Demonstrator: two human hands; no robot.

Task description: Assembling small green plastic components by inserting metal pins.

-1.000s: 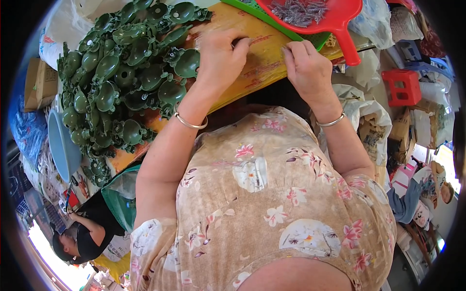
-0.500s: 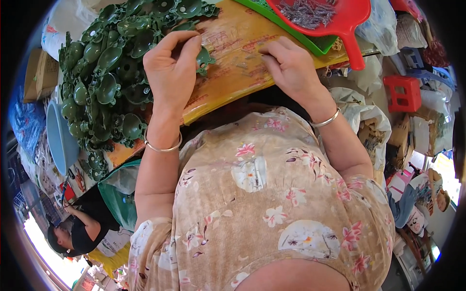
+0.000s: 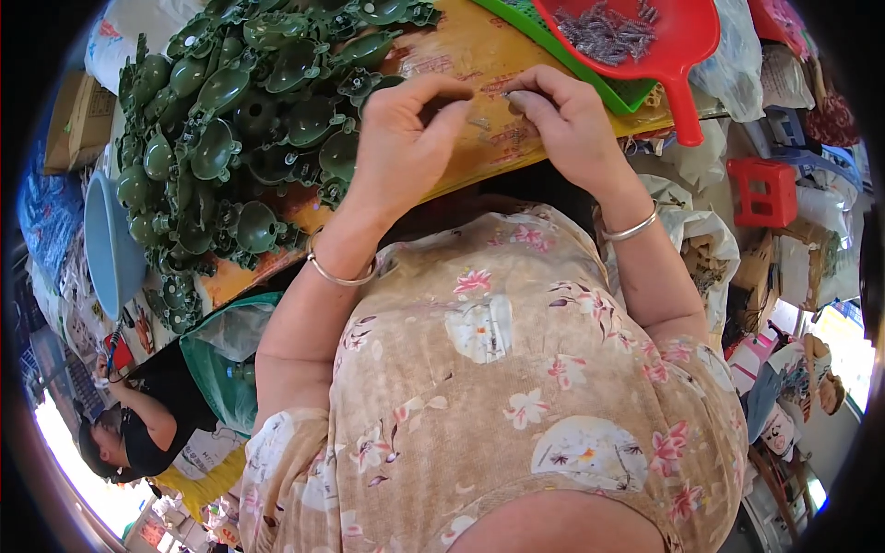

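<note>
My left hand (image 3: 410,138) is curled over the yellow-covered table (image 3: 452,46), thumb and forefinger close together. What it holds, if anything, is hidden from above. Just right of it, my right hand (image 3: 579,134) is pinched, its fingertips facing the left hand's. Anything between them is too small to make out. Small metal springs (image 3: 479,122) lie loose on the table between and below the hands. Beside my left hand a big heap of dark green, shiny plastic shells (image 3: 217,92), cup-shaped with small lugs, covers the table's left part.
A red long-handled scoop (image 3: 680,88) with many springs (image 3: 604,32) rests on a green tray (image 3: 627,97) at the far right. A blue basin (image 3: 112,244) stands left of the heap. Further right is a red stool (image 3: 763,192). Another person (image 3: 147,424) sits at lower left.
My left hand has moved right, away from the shell heap and closer to my right hand. The right hand has shifted slightly, its fingertips now pinched near the left's.
</note>
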